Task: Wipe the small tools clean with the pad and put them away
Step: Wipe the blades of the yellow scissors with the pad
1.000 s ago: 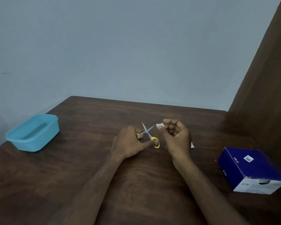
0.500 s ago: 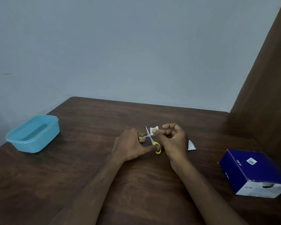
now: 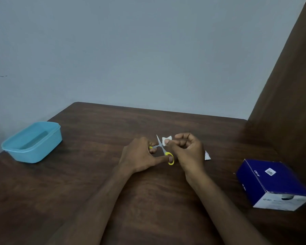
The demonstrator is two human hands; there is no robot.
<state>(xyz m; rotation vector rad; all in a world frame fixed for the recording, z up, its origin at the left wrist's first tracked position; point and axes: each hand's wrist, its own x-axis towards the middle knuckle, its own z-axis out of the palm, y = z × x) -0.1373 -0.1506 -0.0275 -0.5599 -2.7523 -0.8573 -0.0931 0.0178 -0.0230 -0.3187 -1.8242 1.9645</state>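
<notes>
Two hands meet over the middle of the table (image 3: 95, 174). The left hand (image 3: 140, 156) holds the scissors (image 3: 163, 149) by the yellow handles: the thumb goes through the near ring, and the other ring is mostly hidden behind the fingers. The blades point up and away from the person. One blade shows clearly; the pad hides the other, so I cannot tell how far they are spread.

The right hand (image 3: 187, 149) pinches the pad (image 3: 166, 140) between thumb and forefinger, and the other fingers are curled loosely. The pad is small, white and folded, and it touches the scissors just right of the visible blade, close to the pivot.

Just behind the right hand, a small white wrapper (image 3: 207, 155) lies on the table, partly hidden by the hand.

At the left side of the table stands a light blue tub (image 3: 32, 141), open, well apart from the hands. At the right side lies a dark blue box (image 3: 274, 184) with a white end face and a small white label on top. A brown panel (image 3: 290, 85) rises at the right edge, and a grey wall (image 3: 131, 50) is behind the table.
</notes>
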